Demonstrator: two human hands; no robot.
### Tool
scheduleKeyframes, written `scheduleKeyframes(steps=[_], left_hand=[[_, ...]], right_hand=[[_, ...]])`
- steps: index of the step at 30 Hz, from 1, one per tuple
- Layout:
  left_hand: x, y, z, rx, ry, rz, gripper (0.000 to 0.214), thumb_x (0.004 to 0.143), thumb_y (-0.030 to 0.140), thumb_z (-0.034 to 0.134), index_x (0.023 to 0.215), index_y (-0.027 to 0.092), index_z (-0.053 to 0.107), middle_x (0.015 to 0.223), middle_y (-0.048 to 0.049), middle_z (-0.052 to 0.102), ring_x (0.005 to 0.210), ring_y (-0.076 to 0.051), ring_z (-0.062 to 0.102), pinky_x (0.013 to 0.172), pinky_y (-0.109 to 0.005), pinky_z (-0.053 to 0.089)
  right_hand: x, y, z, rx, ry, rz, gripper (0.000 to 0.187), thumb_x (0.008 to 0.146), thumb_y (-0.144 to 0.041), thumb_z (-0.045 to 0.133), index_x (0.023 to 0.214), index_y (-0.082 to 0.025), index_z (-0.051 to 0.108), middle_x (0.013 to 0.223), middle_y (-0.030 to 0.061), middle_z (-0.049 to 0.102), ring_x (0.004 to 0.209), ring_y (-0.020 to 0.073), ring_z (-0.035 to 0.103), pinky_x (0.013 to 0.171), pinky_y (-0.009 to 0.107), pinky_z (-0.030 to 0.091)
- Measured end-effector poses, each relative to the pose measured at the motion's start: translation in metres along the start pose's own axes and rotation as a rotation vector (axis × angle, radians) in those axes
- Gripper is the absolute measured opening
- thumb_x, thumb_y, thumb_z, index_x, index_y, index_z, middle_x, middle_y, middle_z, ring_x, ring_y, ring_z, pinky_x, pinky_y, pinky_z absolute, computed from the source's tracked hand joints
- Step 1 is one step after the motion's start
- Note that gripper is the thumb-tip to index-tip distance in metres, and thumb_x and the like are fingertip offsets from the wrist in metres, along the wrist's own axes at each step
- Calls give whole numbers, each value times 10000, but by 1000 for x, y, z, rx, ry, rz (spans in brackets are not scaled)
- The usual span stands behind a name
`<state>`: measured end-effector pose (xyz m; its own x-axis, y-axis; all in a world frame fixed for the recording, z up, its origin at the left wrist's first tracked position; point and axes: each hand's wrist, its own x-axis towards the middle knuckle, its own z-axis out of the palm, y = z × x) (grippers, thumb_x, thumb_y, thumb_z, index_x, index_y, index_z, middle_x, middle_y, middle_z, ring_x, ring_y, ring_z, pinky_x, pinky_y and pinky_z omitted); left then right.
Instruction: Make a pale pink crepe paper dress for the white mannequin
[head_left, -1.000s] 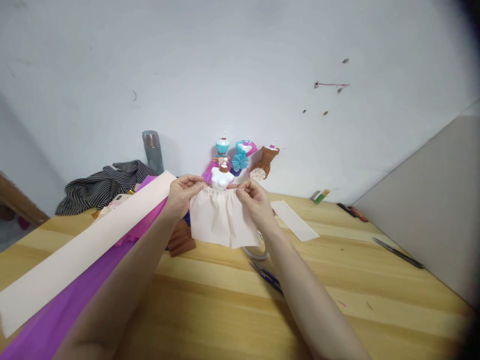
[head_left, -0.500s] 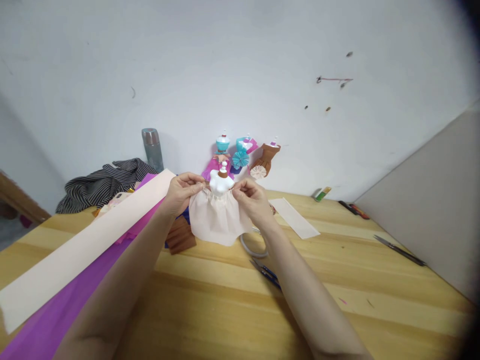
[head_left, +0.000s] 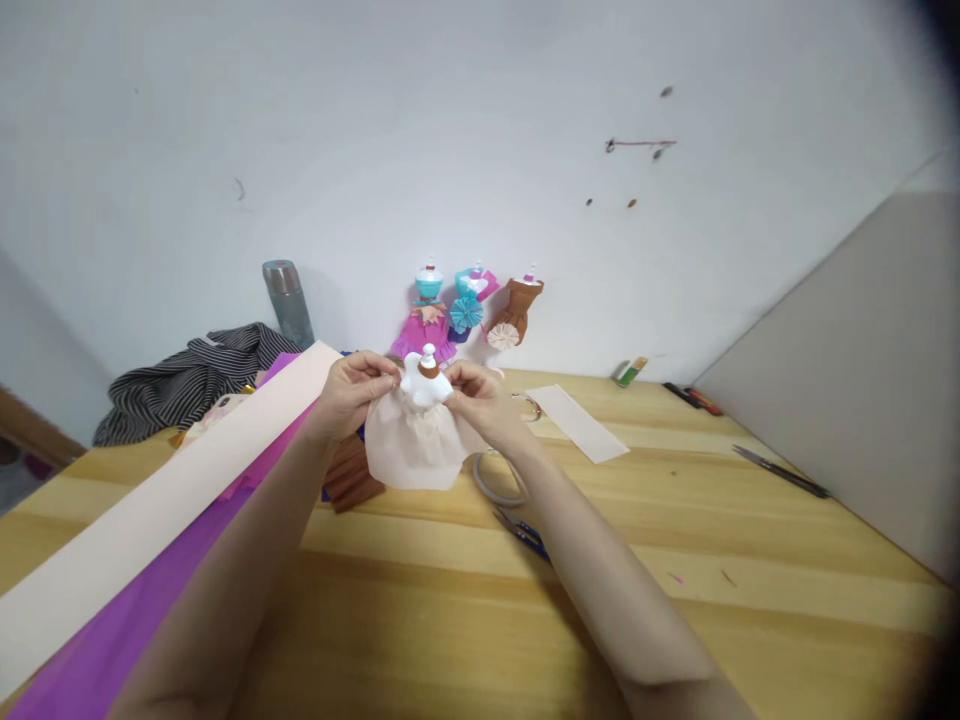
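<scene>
A small white doll-sized dress form (head_left: 424, 388) with a brown neck band is held up over the table, leaning to one side. Around its waist hangs a gathered pale cream skirt (head_left: 414, 450) of thin paper-like material. My left hand (head_left: 358, 392) is closed, thumb and finger pinching at the form's left edge. On the opposite side my right hand (head_left: 484, 400) grips the form by its side, near the shoulder and waist. The fingertips partly hide the skirt's upper edge.
Three dressed forms (head_left: 466, 310) stand by the wall. Left lie a cream strip (head_left: 172, 500), purple sheets (head_left: 161, 580), striped cloth (head_left: 202, 375) and a bottle (head_left: 287, 303). Snips (head_left: 523, 533), a grey ring (head_left: 496, 485), a cream piece (head_left: 577, 424) and a dark pointed tool (head_left: 780, 470) lie right.
The dress form has tilted and turned, its neck now leaning right. My right hand has shifted from the waist onto the form's side. The whole view has swung slightly to the right.
</scene>
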<state>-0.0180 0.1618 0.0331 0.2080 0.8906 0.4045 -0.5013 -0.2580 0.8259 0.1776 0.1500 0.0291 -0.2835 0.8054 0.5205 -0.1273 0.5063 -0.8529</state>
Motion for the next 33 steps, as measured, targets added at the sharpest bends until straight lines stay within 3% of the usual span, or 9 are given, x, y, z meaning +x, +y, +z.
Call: scheduleKeyframes(steps=[9,16,21,27,33], left_hand=[[0,-2,3,-16,-26,0,231,523,216,894,677,173,728,691,-26,739,600,-125,674,581,-203,553],[1,-4,0,8,-52,-12,250,516,207,894,703,183,729,694,-22,742,568,-138,676,559,-223,563],[0,-4,3,71,-67,23,250,533,229,892,710,188,720,672,0,720,559,-134,665,520,-204,539],[0,-6,3,95,-13,19,242,514,237,892,654,194,700,625,-2,705,484,-134,620,424,-204,492],[1,-5,4,60,-2,36,247,518,237,892,677,201,707,648,-2,713,536,-138,651,525,-232,547]], right_hand=[[-2,-15,-1,-255,-30,-150,88,763,-226,633,695,-186,594,669,-15,597,626,117,513,601,251,387],[-2,-21,-1,-305,-54,-187,94,789,-242,609,725,-177,587,678,-17,603,626,104,514,596,229,403],[-1,-21,-2,-357,-127,-294,96,821,-236,609,748,-175,588,724,-5,610,645,102,526,614,227,415],[-3,-24,-2,-513,-191,-361,91,853,-252,620,797,-192,580,780,1,629,706,121,555,666,242,428],[-5,-26,-6,-531,-164,-384,101,868,-274,588,825,-182,578,785,14,630,710,131,565,665,252,436]])
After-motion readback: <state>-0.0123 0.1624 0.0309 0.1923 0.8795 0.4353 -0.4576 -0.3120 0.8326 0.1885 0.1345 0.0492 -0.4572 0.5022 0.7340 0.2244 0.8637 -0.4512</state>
